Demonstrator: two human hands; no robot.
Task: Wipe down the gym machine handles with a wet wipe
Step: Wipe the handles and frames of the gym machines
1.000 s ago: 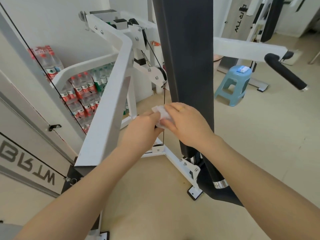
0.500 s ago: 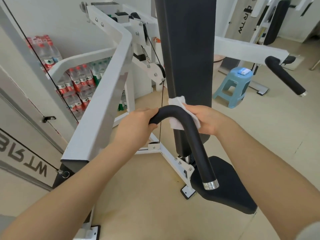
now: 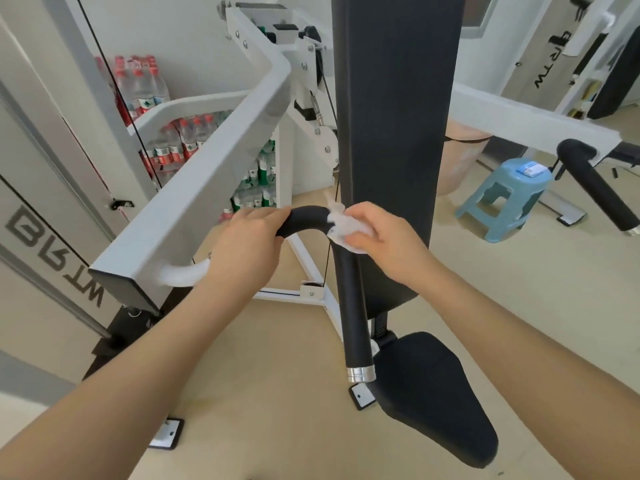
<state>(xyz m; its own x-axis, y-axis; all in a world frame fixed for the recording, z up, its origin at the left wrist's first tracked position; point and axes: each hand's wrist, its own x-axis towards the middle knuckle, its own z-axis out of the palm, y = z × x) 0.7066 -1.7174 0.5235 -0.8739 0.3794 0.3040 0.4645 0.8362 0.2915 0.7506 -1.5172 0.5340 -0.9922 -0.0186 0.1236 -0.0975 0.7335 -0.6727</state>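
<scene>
A curved black foam handle (image 3: 351,306) hangs from the white machine arm (image 3: 194,202) and ends in a silver cap near the black seat. My left hand (image 3: 247,247) grips the handle's upper bend close to the arm. My right hand (image 3: 381,237) holds a crumpled white wet wipe (image 3: 341,225) wrapped against the handle at the top of its straight part. A second black handle (image 3: 599,188) sticks out from the right-hand arm, untouched.
The tall black back pad (image 3: 394,133) stands right behind my hands, with the black seat (image 3: 436,396) below. A blue plastic stool (image 3: 502,199) with a small pack on it stands at the right. Stacked water bottles (image 3: 166,140) fill the left corner by the wall.
The view dropped, showing the whole handle. My right hand gathered the wipe from a flat sheet behind the bend into a bunch clasped on the handle. My left hand stayed on the bend.
</scene>
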